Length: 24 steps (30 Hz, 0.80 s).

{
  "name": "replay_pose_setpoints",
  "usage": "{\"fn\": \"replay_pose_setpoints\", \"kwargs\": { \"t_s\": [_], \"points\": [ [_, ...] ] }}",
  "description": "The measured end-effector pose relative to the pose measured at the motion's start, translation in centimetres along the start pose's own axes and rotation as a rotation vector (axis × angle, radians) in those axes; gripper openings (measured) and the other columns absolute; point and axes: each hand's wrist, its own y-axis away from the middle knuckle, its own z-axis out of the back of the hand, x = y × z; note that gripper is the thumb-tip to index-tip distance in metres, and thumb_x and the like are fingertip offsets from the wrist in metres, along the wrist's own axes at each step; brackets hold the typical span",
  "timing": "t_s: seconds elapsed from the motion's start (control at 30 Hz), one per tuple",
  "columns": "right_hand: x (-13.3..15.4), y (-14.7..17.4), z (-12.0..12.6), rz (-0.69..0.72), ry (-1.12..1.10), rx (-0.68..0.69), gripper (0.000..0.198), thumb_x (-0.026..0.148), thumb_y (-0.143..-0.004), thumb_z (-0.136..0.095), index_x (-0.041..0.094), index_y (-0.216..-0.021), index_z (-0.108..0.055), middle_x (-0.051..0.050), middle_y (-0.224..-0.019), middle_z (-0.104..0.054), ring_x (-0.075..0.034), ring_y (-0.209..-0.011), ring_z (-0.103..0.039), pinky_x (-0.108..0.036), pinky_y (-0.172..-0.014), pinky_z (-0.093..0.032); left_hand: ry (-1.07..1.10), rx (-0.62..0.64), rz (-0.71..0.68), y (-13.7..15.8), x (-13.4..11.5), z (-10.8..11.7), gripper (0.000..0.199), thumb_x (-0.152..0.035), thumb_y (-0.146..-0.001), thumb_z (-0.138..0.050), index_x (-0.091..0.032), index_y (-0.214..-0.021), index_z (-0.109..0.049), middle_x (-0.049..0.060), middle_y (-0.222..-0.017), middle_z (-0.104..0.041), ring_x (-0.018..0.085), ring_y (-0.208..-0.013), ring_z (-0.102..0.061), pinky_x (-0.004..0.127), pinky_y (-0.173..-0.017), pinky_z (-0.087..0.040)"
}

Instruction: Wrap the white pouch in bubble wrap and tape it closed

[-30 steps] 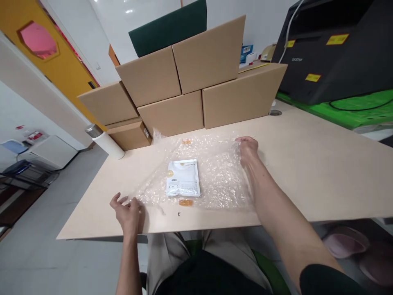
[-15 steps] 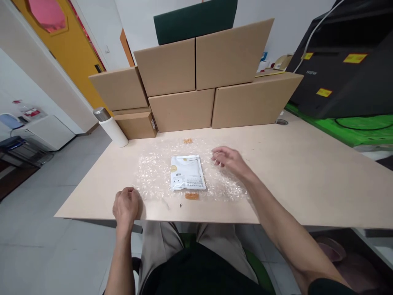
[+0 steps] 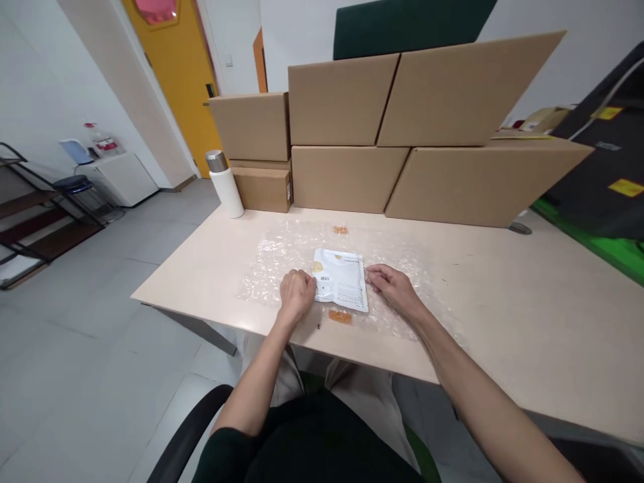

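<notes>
Hands (image 3: 297, 294) half-curled either side of white packet (image 3: 343, 276), grip unclear; bubble wrap (image 3: 279, 255) beneath, cardboard boxes (image 3: 347, 178) behind.

On the table (image 3: 528, 302) lie one white packet (image 3: 345, 275), one sheet of bubble wrap (image 3: 282, 249) and two orange patches (image 3: 341, 316), one near the front edge and one farther back. Toward the back edge six cardboard boxes (image 3: 351, 178) show, three below and three above, with one dark green block (image 3: 412, 28) on top, and one white bottle (image 3: 229, 193) stands at the back left corner. One left hand (image 3: 297, 294) and one right hand (image 3: 395, 288) flank the packet.
</notes>
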Motion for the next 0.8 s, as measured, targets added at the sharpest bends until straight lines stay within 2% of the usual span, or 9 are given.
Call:
{"fn": "replay_pose_setpoints", "kwargs": {
  "t_s": [0.1, 0.2, 0.27, 0.4, 0.53, 0.67, 0.8],
  "points": [
    [-0.2, 0.1, 0.1, -0.011, -0.016, 0.001, 0.035, 0.046, -0.075, -0.061, 0.019, -0.096, -0.065, -0.004, -0.073, -0.068, -0.015, -0.058, -0.056, -0.031, -0.060, -0.045, 0.026, -0.006, 0.056, -0.6, 1.7, 1.1, 0.029, -0.033, -0.091, -0.048, -0.017, -0.081, -0.069, 0.008, -0.085, -0.071, 0.020, -0.081, -0.064, 0.029, -0.070, -0.043],
    [-0.5, 0.0, 0.1, -0.007, -0.031, 0.012, 0.036, 0.048, -0.075, -0.063, 0.019, -0.096, -0.065, -0.004, -0.074, -0.068, -0.016, -0.058, -0.056, -0.031, -0.061, -0.045, -0.016, -0.051, 0.133, -1.1, 4.7, 3.6, 0.031, -0.033, -0.092, -0.046, -0.016, -0.083, -0.070, 0.008, -0.084, -0.071, 0.019, -0.080, -0.064, 0.028, -0.068, -0.041],
    [-0.7, -0.1, 0.2, -0.003, -0.028, 0.015, 0.036, 0.049, -0.076, -0.064, 0.019, -0.096, -0.065, -0.004, -0.074, -0.068, -0.016, -0.059, -0.057, -0.032, -0.062, -0.046, -0.074, -0.086, 0.199, -1.7, 6.9, 5.4, 0.031, -0.033, -0.090, -0.047, -0.015, -0.083, -0.071, 0.011, -0.087, -0.071, 0.022, -0.085, -0.064, 0.030, -0.071, -0.042],
    [-0.9, -0.2, 0.2, -0.011, -0.003, 0.011, 0.036, 0.049, -0.076, -0.064, 0.019, -0.096, -0.067, -0.005, -0.074, -0.069, -0.016, -0.058, -0.057, -0.032, -0.061, -0.046, -0.192, -0.128, 0.301, -3.2, 10.1, 7.7, 0.028, -0.037, -0.086, -0.053, -0.017, -0.082, -0.072, 0.018, -0.110, -0.067, 0.033, -0.107, -0.059, 0.037, -0.083, -0.042],
    [-0.7, -0.1, 0.1, -0.031, -0.028, 0.000, 0.037, 0.049, -0.074, -0.064, 0.019, -0.095, -0.067, -0.005, -0.074, -0.068, -0.016, -0.061, -0.058, -0.031, -0.061, -0.046, -0.213, -0.056, 0.301, -4.5, 11.1, 7.9, 0.024, -0.036, -0.086, -0.055, -0.019, -0.080, -0.070, 0.015, -0.104, -0.069, 0.030, -0.103, -0.062, 0.037, -0.084, -0.042],
    [-0.5, 0.0, 0.1, -0.017, -0.022, -0.001, 0.035, 0.049, -0.075, -0.064, 0.019, -0.094, -0.066, -0.004, -0.074, -0.068, -0.016, -0.061, -0.058, -0.031, -0.061, -0.046, -0.180, -0.002, 0.297, -5.2, 11.0, 7.9, 0.019, -0.032, -0.085, -0.056, -0.019, -0.079, -0.067, 0.013, -0.095, -0.072, 0.026, -0.093, -0.064, 0.032, -0.076, -0.042],
    [-0.5, 0.0, 0.1, 0.006, -0.003, -0.012, 0.037, 0.049, -0.075, -0.063, 0.018, -0.095, -0.066, -0.004, -0.073, -0.068, -0.016, -0.059, -0.058, -0.031, -0.061, -0.046, -0.133, 0.001, 0.293, -5.2, 11.2, 8.2, 0.015, -0.030, -0.084, -0.057, -0.019, -0.078, -0.065, 0.010, -0.088, -0.072, 0.022, -0.085, -0.064, 0.028, -0.069, -0.040]
  ]
}}
